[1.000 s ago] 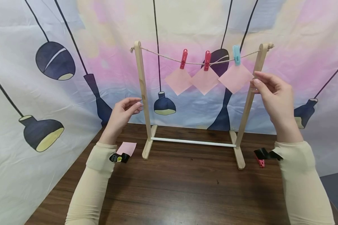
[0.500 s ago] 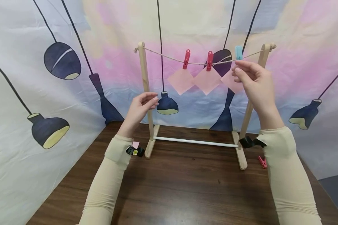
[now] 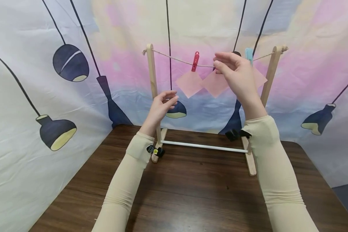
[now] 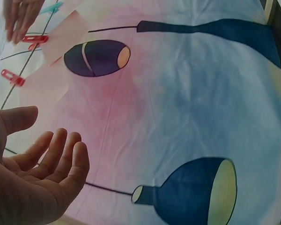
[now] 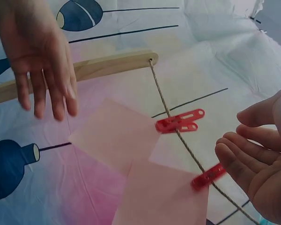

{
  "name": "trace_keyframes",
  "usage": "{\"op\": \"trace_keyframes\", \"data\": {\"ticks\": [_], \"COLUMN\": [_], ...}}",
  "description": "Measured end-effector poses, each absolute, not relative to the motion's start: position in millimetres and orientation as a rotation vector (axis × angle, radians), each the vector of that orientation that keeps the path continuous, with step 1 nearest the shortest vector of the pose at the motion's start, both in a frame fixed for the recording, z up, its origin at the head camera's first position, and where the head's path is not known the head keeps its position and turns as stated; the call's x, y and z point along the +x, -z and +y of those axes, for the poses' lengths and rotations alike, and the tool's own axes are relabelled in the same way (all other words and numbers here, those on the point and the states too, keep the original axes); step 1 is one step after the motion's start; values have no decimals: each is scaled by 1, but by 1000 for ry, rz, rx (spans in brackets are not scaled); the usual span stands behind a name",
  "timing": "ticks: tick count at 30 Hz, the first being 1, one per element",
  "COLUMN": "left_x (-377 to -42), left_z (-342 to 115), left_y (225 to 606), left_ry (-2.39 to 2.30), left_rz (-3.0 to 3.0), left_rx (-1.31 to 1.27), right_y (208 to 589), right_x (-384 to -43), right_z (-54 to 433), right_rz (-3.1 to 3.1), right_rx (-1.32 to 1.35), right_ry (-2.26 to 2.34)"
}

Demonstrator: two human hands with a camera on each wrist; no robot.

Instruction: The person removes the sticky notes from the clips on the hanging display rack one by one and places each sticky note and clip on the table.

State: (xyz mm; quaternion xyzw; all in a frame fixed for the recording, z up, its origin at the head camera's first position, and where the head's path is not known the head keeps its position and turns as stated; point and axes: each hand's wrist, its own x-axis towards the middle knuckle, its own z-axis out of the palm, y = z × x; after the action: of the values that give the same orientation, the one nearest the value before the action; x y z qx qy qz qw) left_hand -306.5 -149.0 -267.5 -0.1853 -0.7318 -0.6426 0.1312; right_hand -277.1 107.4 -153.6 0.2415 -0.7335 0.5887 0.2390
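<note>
Three pink paper squares hang by a corner from a cord [image 3: 177, 59]. Red clothespins hold the left square [image 3: 189, 84] and the middle square [image 3: 214, 84]; a light blue clothespin [image 3: 249, 55] holds the third. My right hand [image 3: 237, 72], fingers loosely bent, is in front of the middle square and mostly covers its clothespin. In the right wrist view that red clothespin [image 5: 208, 178] shows beside the fingertips; nothing is held. My left hand [image 3: 161, 108] hovers below the cord near the left post [image 3: 152, 72], relaxed and holding nothing, its palm visible in the left wrist view.
The wooden stand has a right post [image 3: 271, 75] and a white crossbar [image 3: 203, 146] low between its feet. It stands on a dark wooden table [image 3: 197, 193]. Behind hangs a cloth backdrop [image 3: 127, 42] printed with lamps.
My right hand has moved left along the cord, past the blue clothespin to the middle red one. My left hand has drifted right. The loose paper and clothespin on the table are now hidden.
</note>
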Motion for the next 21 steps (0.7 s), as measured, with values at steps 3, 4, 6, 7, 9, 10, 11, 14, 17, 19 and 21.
{"op": "trace_keyframes", "data": {"ticks": [3,4,6,7,9,10,11,14,17,19,21], "left_x": [-310,-311,-313,-313,-315,-316,-317,-320,-322,-323,-323], "left_z": [-143,-141,-139,-138,-136,-135,-134,-132,-130,-128,-127], "left_y": [268,269,269,270,270,271,271,271,270,270,269], "left_ry": [1890,1897,1903,1906,1914,1920,1925,1951,1981,2006,2014], "left_rz": [-2141,-2142,-2147,-2149,-2145,-2142,-2142,-2133,-2121,-2108,-2106], "left_rx": [-542,-546,-547,-547,-549,-553,-554,-567,-567,-564,-558], "right_y": [148,146,142,140,138,136,135,132,129,128,128], "right_x": [-280,-281,-284,-285,-288,-290,-291,-294,-296,-298,-299], "right_z": [100,98,92,90,85,83,82,77,72,70,68], "right_rz": [-2072,-2098,-2145,-2167,-2203,-2222,-2241,-2307,-2385,-2421,-2435], "right_rx": [661,658,661,660,662,655,649,628,617,615,612], "right_ry": [-1570,-1550,-1514,-1508,-1495,-1487,-1481,-1445,-1383,-1351,-1334]}}
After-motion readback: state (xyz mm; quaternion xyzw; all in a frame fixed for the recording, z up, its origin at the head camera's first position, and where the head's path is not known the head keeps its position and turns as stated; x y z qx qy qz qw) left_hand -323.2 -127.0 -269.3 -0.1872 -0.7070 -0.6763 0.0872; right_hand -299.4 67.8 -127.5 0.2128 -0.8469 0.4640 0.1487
